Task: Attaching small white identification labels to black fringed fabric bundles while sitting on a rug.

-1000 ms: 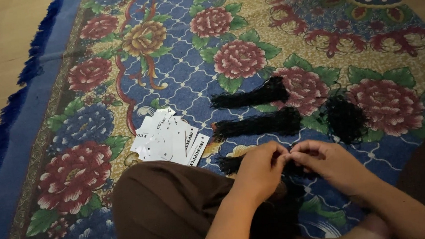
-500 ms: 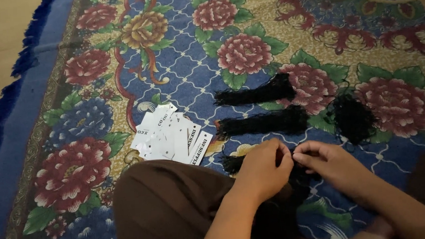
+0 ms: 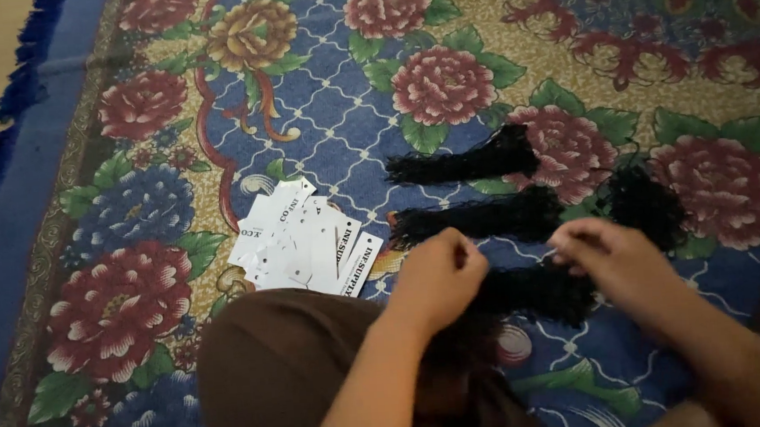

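Low in the frame's centre, both hands pinch one black thread bundle [image 3: 534, 292] lying left-to-right between them on the rug [image 3: 341, 145], left hand [image 3: 441, 276] and right hand [image 3: 612, 265] equally near.

The light is dim, warm and even, with no glare and no hard shadows. The carpet [image 3: 323, 147] looks brighter at the top and left, darker toward the bottom corners. The whole picture is soft; the black tassel bundles [image 3: 486, 220] show as dark masses with almost no inner detail. The white tags [image 3: 307, 244] are the brightest spot. The right hand [image 3: 616, 265] is slightly blurred.
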